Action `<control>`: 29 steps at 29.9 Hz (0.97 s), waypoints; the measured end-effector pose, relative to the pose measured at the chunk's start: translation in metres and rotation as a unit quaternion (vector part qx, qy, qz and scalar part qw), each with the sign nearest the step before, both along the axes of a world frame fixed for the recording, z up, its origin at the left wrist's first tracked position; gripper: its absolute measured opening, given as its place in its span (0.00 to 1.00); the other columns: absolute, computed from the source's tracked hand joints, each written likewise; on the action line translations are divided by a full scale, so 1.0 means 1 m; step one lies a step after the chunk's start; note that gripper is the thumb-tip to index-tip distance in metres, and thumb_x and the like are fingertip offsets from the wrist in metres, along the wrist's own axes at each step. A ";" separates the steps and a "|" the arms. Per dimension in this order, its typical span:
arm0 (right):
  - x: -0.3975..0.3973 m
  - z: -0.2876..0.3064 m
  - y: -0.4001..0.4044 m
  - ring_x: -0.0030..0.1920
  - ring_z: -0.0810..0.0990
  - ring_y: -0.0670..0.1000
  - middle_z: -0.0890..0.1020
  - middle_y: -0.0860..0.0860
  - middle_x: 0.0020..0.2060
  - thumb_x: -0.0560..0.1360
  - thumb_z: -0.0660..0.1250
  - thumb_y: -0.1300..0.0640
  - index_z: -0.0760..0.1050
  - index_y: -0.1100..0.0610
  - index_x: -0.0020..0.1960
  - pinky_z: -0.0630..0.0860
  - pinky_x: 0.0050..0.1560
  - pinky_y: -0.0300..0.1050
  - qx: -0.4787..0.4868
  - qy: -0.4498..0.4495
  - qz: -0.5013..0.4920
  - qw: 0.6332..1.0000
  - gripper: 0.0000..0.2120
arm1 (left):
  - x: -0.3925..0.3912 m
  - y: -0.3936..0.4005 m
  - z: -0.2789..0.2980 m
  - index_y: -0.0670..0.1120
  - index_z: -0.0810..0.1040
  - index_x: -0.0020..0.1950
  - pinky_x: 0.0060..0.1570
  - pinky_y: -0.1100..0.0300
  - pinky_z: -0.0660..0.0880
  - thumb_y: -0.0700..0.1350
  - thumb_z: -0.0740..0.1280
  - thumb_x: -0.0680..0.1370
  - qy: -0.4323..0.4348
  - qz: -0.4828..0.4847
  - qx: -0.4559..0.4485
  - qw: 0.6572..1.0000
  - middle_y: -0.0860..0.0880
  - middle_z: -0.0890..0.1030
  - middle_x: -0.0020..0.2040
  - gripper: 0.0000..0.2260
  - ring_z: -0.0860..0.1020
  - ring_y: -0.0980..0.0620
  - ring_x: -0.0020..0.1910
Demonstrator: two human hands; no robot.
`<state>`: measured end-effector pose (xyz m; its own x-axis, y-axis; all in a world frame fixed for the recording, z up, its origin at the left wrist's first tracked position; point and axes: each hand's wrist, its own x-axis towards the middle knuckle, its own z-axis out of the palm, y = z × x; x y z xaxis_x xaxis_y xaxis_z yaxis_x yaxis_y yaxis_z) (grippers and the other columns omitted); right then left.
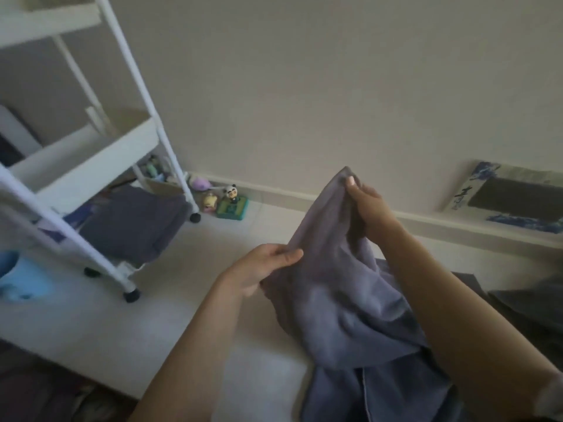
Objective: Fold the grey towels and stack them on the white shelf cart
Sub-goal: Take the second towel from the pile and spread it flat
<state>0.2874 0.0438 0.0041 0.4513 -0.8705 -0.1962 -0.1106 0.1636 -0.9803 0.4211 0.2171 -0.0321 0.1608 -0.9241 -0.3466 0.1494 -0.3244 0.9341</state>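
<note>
Two hands up, left hand [262, 268] and right hand [367, 208] both pinching one grey towel [344, 300]. Folded grey towels [134, 226] low on white shelf cart [91, 166].

Plain beige wall [304, 86] meets pale floor [91, 330], dimly lit.

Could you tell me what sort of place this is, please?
Probably a room at home: a white cart with a folded towel, small toy figures on the floor by the wall.
</note>
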 end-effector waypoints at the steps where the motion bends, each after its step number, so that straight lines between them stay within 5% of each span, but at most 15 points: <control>1: 0.010 0.000 0.000 0.37 0.74 0.47 0.74 0.48 0.34 0.80 0.59 0.49 0.70 0.55 0.43 0.72 0.35 0.35 -0.015 0.010 -0.006 1.000 0.12 | 0.006 0.015 -0.003 0.45 0.83 0.36 0.35 0.64 0.75 0.49 0.68 0.69 0.010 0.002 0.007 1.000 0.49 0.84 0.37 0.09 0.81 0.54 0.35; 4: 0.048 -0.002 0.005 0.45 0.73 0.50 0.74 0.47 0.35 0.79 0.60 0.47 0.72 0.54 0.42 0.70 0.40 0.40 -0.042 0.037 0.004 0.998 0.12 | 0.030 0.062 -0.007 0.47 0.83 0.34 0.42 0.62 0.74 0.47 0.68 0.69 0.034 0.026 0.022 0.999 0.51 0.82 0.36 0.07 0.79 0.55 0.38; 7: 0.085 -0.004 0.018 0.48 0.72 0.49 0.75 0.49 0.41 0.80 0.59 0.48 0.73 0.55 0.52 0.69 0.45 0.39 -0.086 0.061 0.026 0.994 0.11 | 0.054 0.089 -0.017 0.45 0.78 0.42 0.45 0.61 0.73 0.43 0.66 0.75 0.049 0.069 0.031 0.996 0.49 0.80 0.40 0.04 0.77 0.52 0.42; 9: 0.105 -0.010 0.023 0.46 0.71 0.49 0.75 0.50 0.40 0.80 0.58 0.48 0.74 0.55 0.49 0.66 0.45 0.40 -0.123 0.098 0.036 0.987 0.12 | 0.064 0.095 -0.024 0.44 0.76 0.48 0.43 0.61 0.74 0.42 0.62 0.80 0.052 0.153 0.041 0.986 0.47 0.79 0.45 0.05 0.78 0.53 0.44; 12: 0.146 -0.024 0.032 0.45 0.72 0.54 0.74 0.54 0.35 0.79 0.57 0.44 0.69 0.55 0.36 0.66 0.45 0.47 -0.202 0.193 0.055 0.959 0.18 | 0.092 0.110 -0.028 0.45 0.75 0.50 0.46 0.58 0.71 0.46 0.59 0.82 -0.118 0.249 0.083 0.958 0.47 0.79 0.48 0.07 0.77 0.51 0.49; 14: 0.175 -0.030 0.039 0.55 0.73 0.60 0.77 0.59 0.49 0.77 0.56 0.40 0.77 0.52 0.43 0.67 0.57 0.51 -0.276 0.293 0.047 0.914 0.19 | 0.121 0.125 -0.029 0.45 0.75 0.49 0.47 0.56 0.69 0.48 0.59 0.81 -0.280 0.271 0.118 0.913 0.46 0.79 0.47 0.09 0.76 0.48 0.50; 16: 0.188 -0.033 0.047 0.57 0.74 0.61 0.77 0.59 0.54 0.77 0.57 0.39 0.80 0.51 0.49 0.68 0.56 0.49 -0.313 0.351 0.052 0.881 0.20 | 0.141 0.133 -0.032 0.45 0.75 0.47 0.45 0.56 0.69 0.48 0.60 0.80 -0.362 0.261 0.143 0.883 0.46 0.79 0.45 0.09 0.76 0.47 0.48; 19: 0.213 -0.048 0.062 0.50 0.79 0.60 0.81 0.57 0.47 0.78 0.59 0.42 0.80 0.55 0.46 0.69 0.43 0.44 -0.283 0.363 0.100 0.882 0.19 | 0.166 0.140 -0.045 0.44 0.74 0.45 0.44 0.55 0.70 0.48 0.61 0.80 -0.432 0.254 0.191 0.844 0.46 0.77 0.43 0.09 0.76 0.44 0.47; 22: 0.237 -0.064 0.069 0.49 0.79 0.61 0.82 0.60 0.44 0.78 0.58 0.45 0.78 0.55 0.42 0.66 0.40 0.44 -0.263 0.321 0.099 0.904 0.17 | 0.178 0.137 -0.056 0.44 0.74 0.47 0.42 0.55 0.68 0.48 0.59 0.81 -0.505 0.257 0.208 0.797 0.45 0.77 0.45 0.10 0.76 0.43 0.49; 25: 0.250 -0.081 0.073 0.57 0.77 0.61 0.80 0.62 0.56 0.80 0.57 0.51 0.77 0.58 0.57 0.68 0.48 0.45 -0.243 0.296 0.119 0.916 0.15 | 0.178 0.129 -0.069 0.44 0.74 0.56 0.43 0.55 0.70 0.49 0.57 0.82 -0.507 0.285 0.193 0.790 0.45 0.80 0.49 0.11 0.78 0.43 0.51; 27: 0.248 -0.091 0.078 0.65 0.72 0.59 0.73 0.58 0.66 0.81 0.57 0.53 0.65 0.55 0.72 0.68 0.60 0.45 -0.213 0.280 0.184 0.918 0.20 | 0.172 0.127 -0.079 0.44 0.72 0.64 0.49 0.54 0.73 0.50 0.58 0.81 -0.470 0.297 0.166 0.814 0.44 0.80 0.55 0.15 0.78 0.44 0.55; 29: 0.242 -0.108 0.085 0.69 0.67 0.57 0.67 0.56 0.71 0.80 0.59 0.54 0.54 0.55 0.76 0.64 0.66 0.46 -0.194 0.295 0.252 0.901 0.27 | 0.170 0.128 -0.095 0.43 0.68 0.69 0.56 0.54 0.72 0.51 0.60 0.80 -0.442 0.260 0.183 0.839 0.43 0.76 0.63 0.20 0.76 0.45 0.61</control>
<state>0.5295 0.1285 -0.1036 0.7249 -0.6393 -0.2565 -0.5959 -0.3953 -0.6990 0.5906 0.3455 -0.1273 0.8527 -0.5071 -0.1253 -0.3389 -0.7196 0.6061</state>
